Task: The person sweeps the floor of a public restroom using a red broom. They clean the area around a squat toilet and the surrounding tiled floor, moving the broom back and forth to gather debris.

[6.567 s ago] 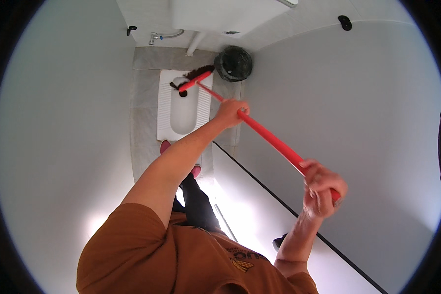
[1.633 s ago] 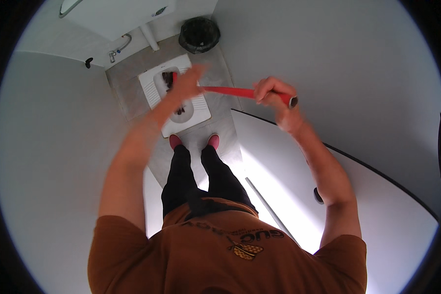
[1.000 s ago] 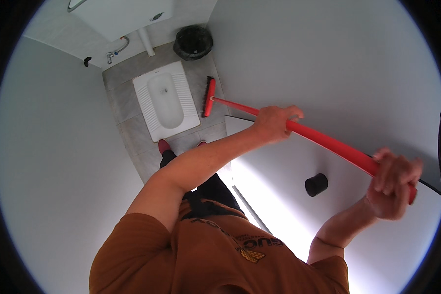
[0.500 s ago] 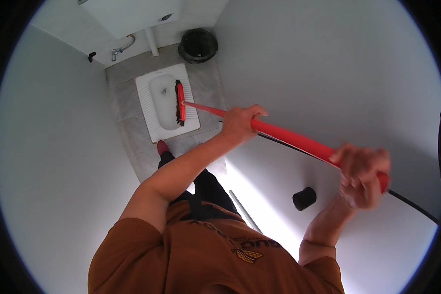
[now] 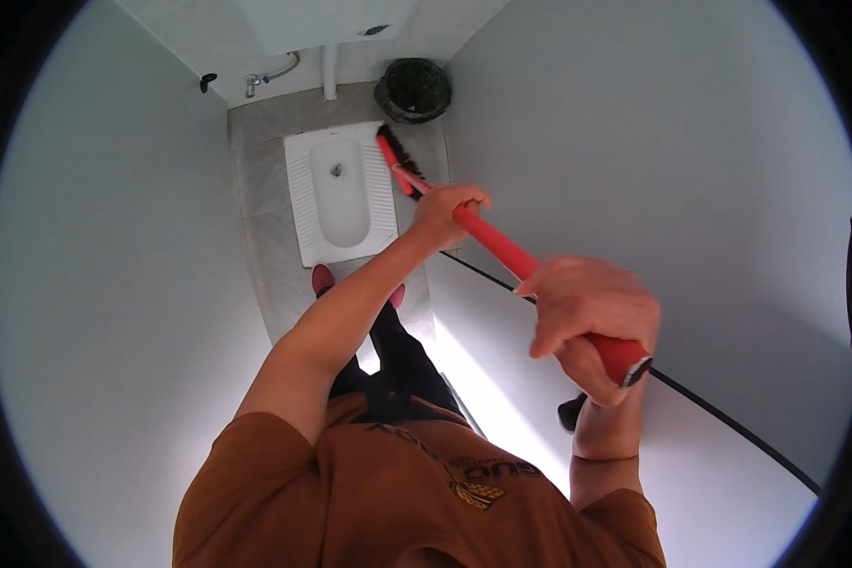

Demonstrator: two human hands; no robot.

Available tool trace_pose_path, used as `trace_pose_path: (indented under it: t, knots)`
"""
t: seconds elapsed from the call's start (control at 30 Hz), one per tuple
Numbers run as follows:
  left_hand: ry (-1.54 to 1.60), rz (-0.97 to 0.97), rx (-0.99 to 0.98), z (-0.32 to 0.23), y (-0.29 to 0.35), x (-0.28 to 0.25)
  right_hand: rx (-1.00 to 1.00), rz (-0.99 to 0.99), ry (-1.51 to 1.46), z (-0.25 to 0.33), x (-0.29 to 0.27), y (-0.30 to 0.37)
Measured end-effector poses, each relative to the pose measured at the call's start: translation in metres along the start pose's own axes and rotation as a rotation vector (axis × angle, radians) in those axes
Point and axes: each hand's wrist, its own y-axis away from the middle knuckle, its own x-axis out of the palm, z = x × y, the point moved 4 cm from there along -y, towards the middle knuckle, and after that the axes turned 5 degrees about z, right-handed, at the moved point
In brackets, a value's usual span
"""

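A broom (image 5: 502, 248) with a red handle and a red head with black bristles slants across the stall. My left hand (image 5: 445, 213) is wrapped round the handle's lower part. Higher up, close to the handle's end, my right hand (image 5: 596, 317) grips it too. The broom head (image 5: 395, 163) lies along the right edge of the white squat toilet (image 5: 298, 156), bristles turned to the right-hand wall; my left hand hides its near end. Nothing is in the toilet's bowl except its dark drain hole.
A bin with a black liner (image 5: 414, 92) stands at the back right corner. At the back wall are a tap with a hose (image 5: 253, 85), a white pipe (image 5: 329, 71) and a white cistern (image 5: 322, 21). Grey partitions (image 5: 114, 284) close in on both sides. A black cylinder (image 5: 570, 413) shows beside my right forearm.
The broom head has moved from over the toilet bowl to its right edge, and its bristles now face right. My right hand has come inward and nearer with the handle's end.
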Motion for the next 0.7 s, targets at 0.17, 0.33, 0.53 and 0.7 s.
trace_pose_path:
  t: [0.17, 0.33, 0.53, 0.7]
  knots:
    - [-0.191, -0.029, 0.138, -0.065, 0.002, -0.032, -0.154, -0.072, -0.155, 0.026, -0.032, -0.011]
    - [-0.206, 0.091, -0.009, -0.123, -0.034, -0.052, -0.217, -0.346, -0.162, 0.046, -0.074, 0.007]
    - [-0.474, -0.195, 0.218, 0.008, -0.034, -0.090, 0.107, -0.459, -0.075, -0.038, -0.013, 0.019]
    - [-0.305, 0.046, 0.056, 0.005, 0.003, -0.038, 0.073, -0.336, -0.139, -0.026, -0.017, 0.042]
